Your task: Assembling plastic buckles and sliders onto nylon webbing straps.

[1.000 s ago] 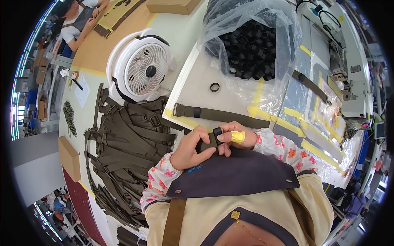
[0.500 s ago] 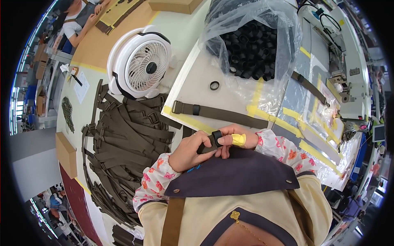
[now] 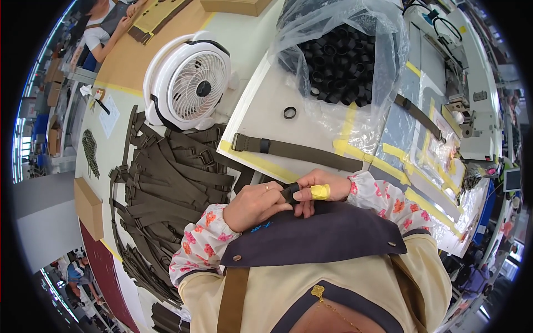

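In front of my chest both hands meet at a black loop (image 3: pixel 290 192). My left hand (image 3: pixel 252 205) is closed around the end of a dark olive webbing strap, mostly hidden by the fingers. My right hand (image 3: pixel 316 186), with yellow tape round one digit, pinches the black loop against the strap end. Just beyond them, on a pale board, lies an olive strap (image 3: pixel 316 156) with a buckle and a black loop around it. A single black loop (image 3: pixel 290 112) sits farther off on the board.
A clear plastic bag (image 3: pixel 388 61) full of black loops stands at the back. To the left, a heap of olive straps (image 3: pixel 172 183) lies below a white fan (image 3: pixel 191 83). A machine (image 3: pixel 480 122) is at right. Another person (image 3: pixel 105 33) works at far left.
My left hand has shifted slightly up and right, closing over the strap end, so less webbing shows. My right hand stays at the black loop.
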`<action>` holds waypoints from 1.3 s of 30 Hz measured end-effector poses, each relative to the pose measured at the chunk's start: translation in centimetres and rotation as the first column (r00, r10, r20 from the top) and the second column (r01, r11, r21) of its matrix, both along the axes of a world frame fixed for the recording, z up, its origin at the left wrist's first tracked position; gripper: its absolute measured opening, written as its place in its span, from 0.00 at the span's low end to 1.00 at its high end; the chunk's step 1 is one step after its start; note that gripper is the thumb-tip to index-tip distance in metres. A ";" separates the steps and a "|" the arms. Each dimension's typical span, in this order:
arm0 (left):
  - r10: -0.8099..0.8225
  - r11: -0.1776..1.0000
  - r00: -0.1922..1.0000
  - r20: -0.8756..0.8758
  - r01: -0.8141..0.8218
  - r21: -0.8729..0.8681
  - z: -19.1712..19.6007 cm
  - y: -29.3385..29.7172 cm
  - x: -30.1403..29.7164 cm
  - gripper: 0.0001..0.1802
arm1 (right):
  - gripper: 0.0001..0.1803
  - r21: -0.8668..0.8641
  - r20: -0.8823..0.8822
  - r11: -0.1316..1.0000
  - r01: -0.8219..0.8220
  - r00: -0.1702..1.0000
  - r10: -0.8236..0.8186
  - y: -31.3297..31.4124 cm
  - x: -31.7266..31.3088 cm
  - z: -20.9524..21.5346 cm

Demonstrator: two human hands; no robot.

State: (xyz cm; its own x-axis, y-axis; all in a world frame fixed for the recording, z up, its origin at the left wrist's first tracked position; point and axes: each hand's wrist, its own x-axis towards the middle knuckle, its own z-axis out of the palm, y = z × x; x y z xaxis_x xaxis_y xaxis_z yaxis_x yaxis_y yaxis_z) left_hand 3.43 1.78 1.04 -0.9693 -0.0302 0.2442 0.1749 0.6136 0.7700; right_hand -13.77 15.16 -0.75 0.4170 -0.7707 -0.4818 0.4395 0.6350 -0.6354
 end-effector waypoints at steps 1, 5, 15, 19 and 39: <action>-0.001 1.000 1.000 0.002 0.001 0.002 0.0 0.1 0.0 0.11 | 0.14 0.005 -0.002 0.999 0.037 0.999 -0.037 -0.1 0.1 0.4; -0.004 0.989 0.997 0.076 -0.007 0.148 -0.3 0.4 -0.2 0.12 | 0.14 -0.011 -0.059 0.995 0.101 0.993 -0.102 0.6 0.7 0.0; 0.198 0.904 0.950 0.243 -0.273 0.330 -1.8 2.3 -2.1 0.19 | 0.13 -0.142 -0.251 0.988 -0.066 0.968 0.028 0.2 -0.1 -0.3; 0.156 0.965 0.928 0.339 -0.217 0.150 -0.1 -0.1 -0.8 0.14 | 0.17 -0.430 -0.667 0.878 -0.208 0.729 -0.154 1.3 -3.6 2.2; 0.338 0.878 0.908 -0.246 -0.398 -0.264 -7.5 0.2 -5.7 0.23 | 0.04 -0.381 -0.772 0.781 -0.496 -0.295 -0.563 -8.7 -7.0 -3.7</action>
State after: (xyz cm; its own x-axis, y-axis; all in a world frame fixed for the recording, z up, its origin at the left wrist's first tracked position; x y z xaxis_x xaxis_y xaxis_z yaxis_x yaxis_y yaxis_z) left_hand -2.30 1.99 -6.45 -0.8375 -0.2718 0.4740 0.0120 0.8582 0.5132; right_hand -20.78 6.41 -4.48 -0.1347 -0.9668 0.2170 -0.9634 0.0766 -0.2570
